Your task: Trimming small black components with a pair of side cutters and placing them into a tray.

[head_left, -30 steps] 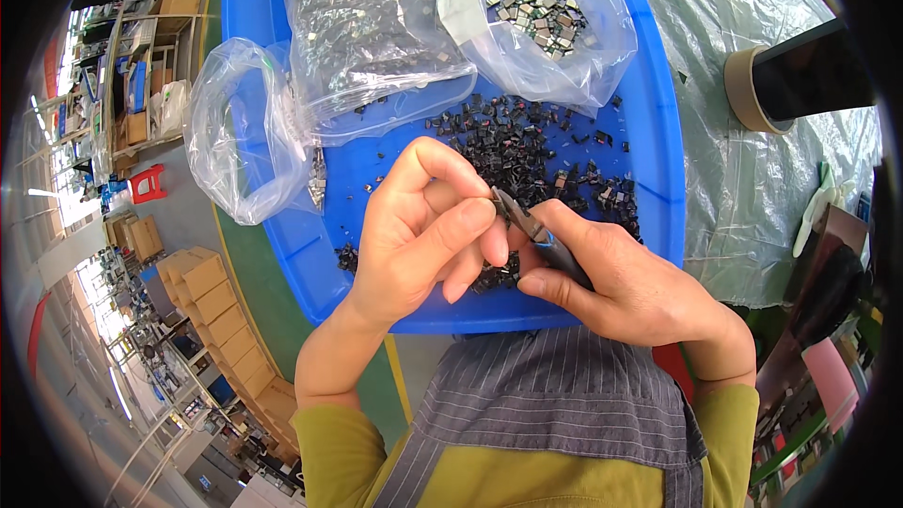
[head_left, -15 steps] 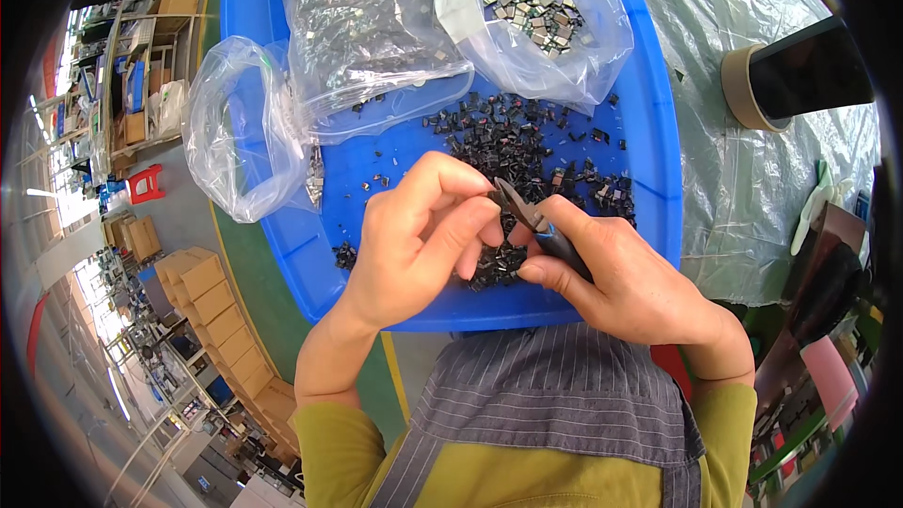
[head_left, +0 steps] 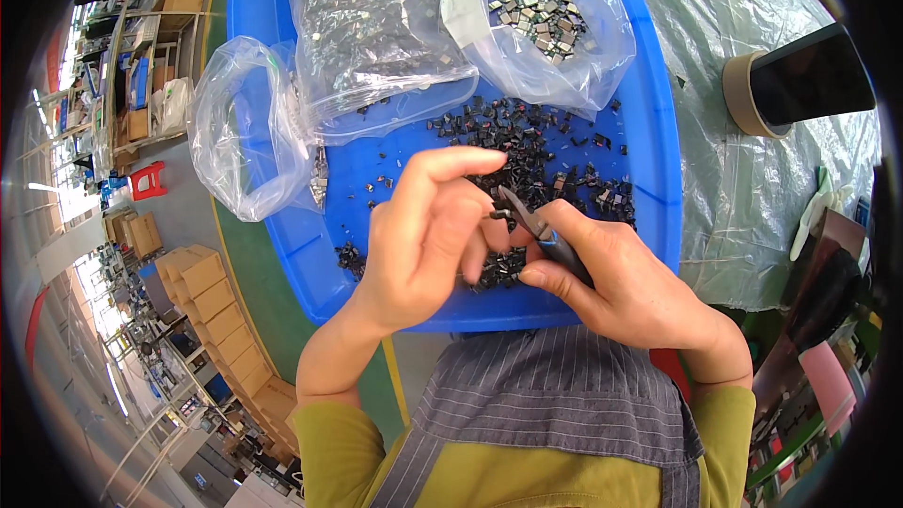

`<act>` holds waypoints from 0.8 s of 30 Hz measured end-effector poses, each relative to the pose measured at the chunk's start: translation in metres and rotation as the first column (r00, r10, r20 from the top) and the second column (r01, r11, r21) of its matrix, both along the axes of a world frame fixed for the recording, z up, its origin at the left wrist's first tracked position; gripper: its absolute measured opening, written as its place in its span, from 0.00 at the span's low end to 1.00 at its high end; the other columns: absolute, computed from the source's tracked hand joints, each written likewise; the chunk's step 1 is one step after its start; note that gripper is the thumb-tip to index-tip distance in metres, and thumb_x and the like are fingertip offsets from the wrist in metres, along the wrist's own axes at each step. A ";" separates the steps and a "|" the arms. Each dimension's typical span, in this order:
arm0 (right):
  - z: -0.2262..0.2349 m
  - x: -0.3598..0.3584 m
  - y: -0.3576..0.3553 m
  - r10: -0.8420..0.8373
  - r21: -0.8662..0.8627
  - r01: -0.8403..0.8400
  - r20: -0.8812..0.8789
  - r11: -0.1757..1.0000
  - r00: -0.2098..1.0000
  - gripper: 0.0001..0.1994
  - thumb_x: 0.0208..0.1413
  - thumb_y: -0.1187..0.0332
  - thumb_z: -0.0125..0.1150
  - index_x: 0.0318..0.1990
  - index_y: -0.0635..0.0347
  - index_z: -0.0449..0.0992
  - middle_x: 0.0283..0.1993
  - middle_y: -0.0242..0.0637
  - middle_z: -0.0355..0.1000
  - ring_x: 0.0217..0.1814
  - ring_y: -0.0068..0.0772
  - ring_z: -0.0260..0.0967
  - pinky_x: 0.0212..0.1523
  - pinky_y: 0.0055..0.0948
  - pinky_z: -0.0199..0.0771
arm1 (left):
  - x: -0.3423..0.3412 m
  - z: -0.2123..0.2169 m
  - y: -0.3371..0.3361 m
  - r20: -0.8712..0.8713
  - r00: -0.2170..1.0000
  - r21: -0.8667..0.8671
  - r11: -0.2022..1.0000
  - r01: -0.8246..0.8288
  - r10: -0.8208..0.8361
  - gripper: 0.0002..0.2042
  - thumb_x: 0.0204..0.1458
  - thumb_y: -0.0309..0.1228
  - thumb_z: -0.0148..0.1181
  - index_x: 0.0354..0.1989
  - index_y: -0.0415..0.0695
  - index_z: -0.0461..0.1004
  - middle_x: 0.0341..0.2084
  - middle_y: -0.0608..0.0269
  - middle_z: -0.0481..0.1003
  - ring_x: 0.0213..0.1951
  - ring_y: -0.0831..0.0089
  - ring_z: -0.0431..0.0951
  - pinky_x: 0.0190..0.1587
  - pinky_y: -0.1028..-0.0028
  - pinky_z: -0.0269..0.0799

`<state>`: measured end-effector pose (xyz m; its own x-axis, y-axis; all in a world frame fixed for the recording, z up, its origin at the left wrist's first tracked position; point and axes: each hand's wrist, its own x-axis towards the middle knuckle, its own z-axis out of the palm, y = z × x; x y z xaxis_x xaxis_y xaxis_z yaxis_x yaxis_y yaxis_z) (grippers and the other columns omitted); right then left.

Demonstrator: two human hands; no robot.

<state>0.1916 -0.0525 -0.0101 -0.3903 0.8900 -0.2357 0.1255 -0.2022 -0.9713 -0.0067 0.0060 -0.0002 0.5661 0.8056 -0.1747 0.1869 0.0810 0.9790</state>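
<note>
My right hand [head_left: 621,282] is closed round dark-handled cutting pliers [head_left: 555,240], their jaws pointing up and to the left. Opposite the jaws, my left hand [head_left: 423,235] has its index finger lifted and stretched out, while the thumb and other fingers are curled. A small black piece [head_left: 501,214] shows at those curled fingertips, beside the plier jaws; the exact grip on it is partly hidden and blurred. Below both hands, a heap of small black parts [head_left: 517,132] lies in the blue tray [head_left: 658,207].
Across the tray's far side are a clear bag of small parts [head_left: 376,28] and an open bag of small metallic squares [head_left: 541,14]. Another crumpled clear bag [head_left: 245,132] hangs over the left rim. To the right, a tape roll [head_left: 743,99] props a black phone-like device [head_left: 814,75] on plastic sheeting.
My left index finger has lifted away from the thumb, and a small black piece now shows lower, by the jaws. The right hand and pliers have barely moved.
</note>
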 end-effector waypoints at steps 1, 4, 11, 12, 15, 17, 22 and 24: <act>0.001 0.000 0.000 -0.001 -0.001 0.001 0.001 1.000 1.000 0.12 0.58 0.70 0.56 0.43 0.67 0.63 0.33 0.57 0.70 0.39 0.62 0.68 0.35 0.44 0.67 | 0.002 0.004 0.002 0.001 1.000 -0.001 1.000 0.001 -0.001 0.15 0.63 0.31 0.46 0.54 0.37 0.63 0.23 0.60 0.75 0.19 0.82 0.71 0.20 0.82 0.64; 0.005 0.003 0.001 -0.010 0.018 0.009 0.033 1.000 0.999 0.11 0.58 0.69 0.57 0.43 0.65 0.65 0.32 0.48 0.72 0.36 0.50 0.72 0.36 0.36 0.68 | 0.002 0.009 0.006 0.281 0.960 -0.468 0.871 0.149 -0.013 0.16 0.63 0.27 0.42 0.59 0.38 0.59 0.21 0.61 0.73 0.16 0.83 0.66 0.20 0.84 0.61; 0.011 0.005 0.006 0.066 -0.127 -0.072 -0.053 0.989 0.996 0.10 0.58 0.70 0.55 0.41 0.66 0.62 0.32 0.56 0.69 0.37 0.62 0.67 0.34 0.44 0.66 | 0.006 0.006 -0.001 0.269 0.961 -0.196 0.973 0.126 -0.070 0.17 0.62 0.29 0.46 0.57 0.35 0.57 0.23 0.53 0.76 0.12 0.81 0.67 0.13 0.86 0.55; 0.010 0.004 0.005 0.062 -0.151 -0.073 -0.080 0.986 0.995 0.10 0.59 0.70 0.55 0.41 0.66 0.63 0.33 0.56 0.69 0.37 0.62 0.67 0.34 0.44 0.66 | 0.004 0.005 0.000 0.258 0.961 -0.166 0.976 0.141 -0.095 0.16 0.62 0.29 0.45 0.55 0.35 0.58 0.25 0.53 0.76 0.14 0.82 0.68 0.14 0.87 0.56; 0.012 0.003 0.007 0.055 -0.130 -0.058 -0.027 0.990 0.998 0.12 0.56 0.72 0.56 0.45 0.66 0.64 0.34 0.54 0.69 0.38 0.59 0.67 0.35 0.43 0.66 | 0.006 0.006 -0.004 0.185 0.982 -0.092 0.995 0.042 -0.024 0.14 0.62 0.29 0.45 0.53 0.35 0.59 0.25 0.54 0.76 0.15 0.82 0.69 0.16 0.87 0.57; 0.003 0.000 0.003 -0.029 -0.002 0.029 0.055 1.000 0.998 0.13 0.55 0.73 0.57 0.46 0.66 0.65 0.35 0.53 0.68 0.39 0.58 0.67 0.36 0.43 0.67 | 0.007 0.009 -0.004 0.158 0.987 -0.083 0.996 0.034 -0.020 0.14 0.62 0.30 0.45 0.52 0.35 0.60 0.25 0.54 0.76 0.16 0.83 0.69 0.17 0.87 0.58; -0.001 -0.001 0.001 -0.086 0.082 0.079 0.089 0.994 0.992 0.15 0.52 0.76 0.58 0.47 0.66 0.66 0.38 0.50 0.68 0.41 0.56 0.68 0.40 0.41 0.68 | 0.004 0.008 -0.006 0.179 0.984 -0.095 0.995 0.004 0.013 0.14 0.62 0.26 0.43 0.55 0.35 0.59 0.26 0.57 0.74 0.18 0.84 0.66 0.22 0.85 0.62; 0.002 0.002 0.004 -0.022 0.014 0.022 0.026 1.000 0.999 0.14 0.53 0.75 0.58 0.47 0.65 0.66 0.39 0.50 0.69 0.42 0.56 0.68 0.40 0.41 0.68 | 0.002 0.007 -0.005 0.215 0.976 -0.106 0.994 0.004 0.019 0.14 0.63 0.26 0.43 0.55 0.35 0.59 0.26 0.58 0.74 0.17 0.85 0.64 0.22 0.86 0.61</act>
<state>0.1932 -0.0490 -0.0078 -0.3645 0.9014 -0.2336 0.1466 -0.1922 -0.9703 -0.0045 0.0014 0.0065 0.5937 0.7936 -0.1330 -0.0287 0.1860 0.9821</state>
